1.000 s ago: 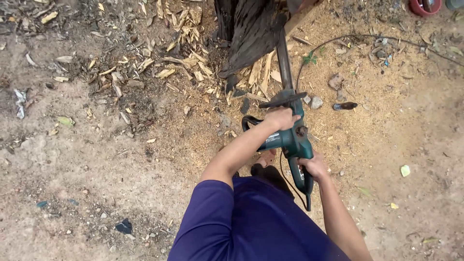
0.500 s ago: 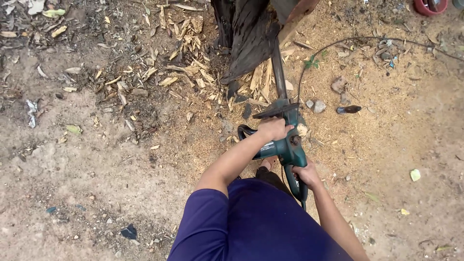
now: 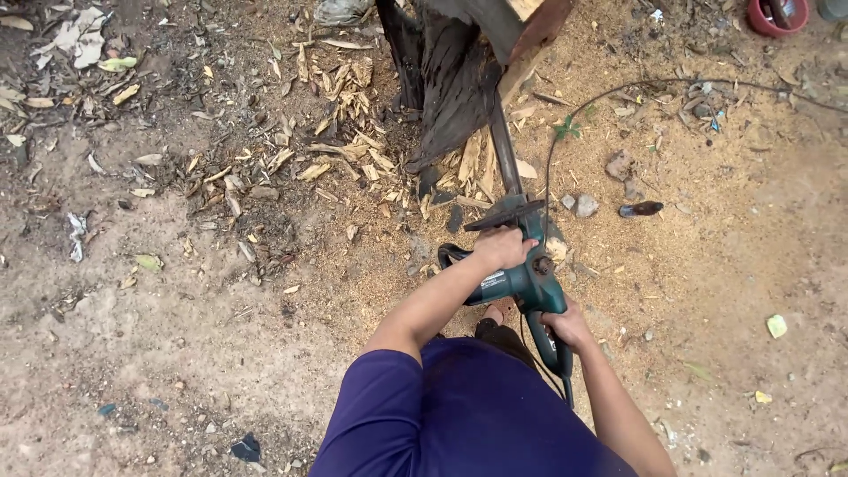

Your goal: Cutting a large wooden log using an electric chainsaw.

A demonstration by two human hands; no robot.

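Teal plastic forms the body of the saw (image 3: 530, 281), held low over sawdust-strewn dirt (image 3: 221, 353). The left hand (image 3: 503, 247) is wrapped tight around the front handle, and the right hand (image 3: 570, 325) is clenched on the rear grip. The bar (image 3: 503, 155) runs up into a dark, charred stump (image 3: 455, 79). Wood chips (image 3: 344, 132) lie left of the stump. A black cord (image 3: 618, 88) arcs away to the right, past some stones (image 3: 618, 165).
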